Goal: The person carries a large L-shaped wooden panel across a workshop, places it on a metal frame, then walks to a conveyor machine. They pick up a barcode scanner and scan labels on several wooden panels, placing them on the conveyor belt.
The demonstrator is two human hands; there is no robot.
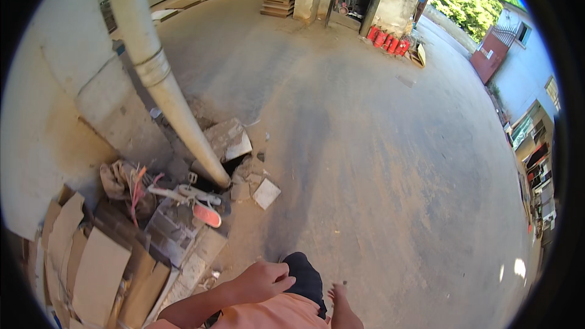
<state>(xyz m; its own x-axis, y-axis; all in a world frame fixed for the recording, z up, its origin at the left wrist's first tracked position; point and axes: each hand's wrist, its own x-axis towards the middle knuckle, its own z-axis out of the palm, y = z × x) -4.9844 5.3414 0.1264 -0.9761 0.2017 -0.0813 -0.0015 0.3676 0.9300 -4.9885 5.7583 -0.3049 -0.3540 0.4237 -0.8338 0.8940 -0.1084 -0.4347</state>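
Observation:
My left hand is held in front of my body, its fingers curled closed with no object showing in them. It is nearest to my orange shirt and the dark cloth over my leg. My right hand hangs low at my right side, partly blurred. Its fingertips show at the edge, but their grip is unclear. A tiny dark spot appears by it, too small to name.
Flattened cardboard, rubble and a small pink-and-white bike-like thing lie at left by a pale pipe. A broken tile lies nearby. Red fire extinguishers stand ahead by a pillar. A red gate is far right.

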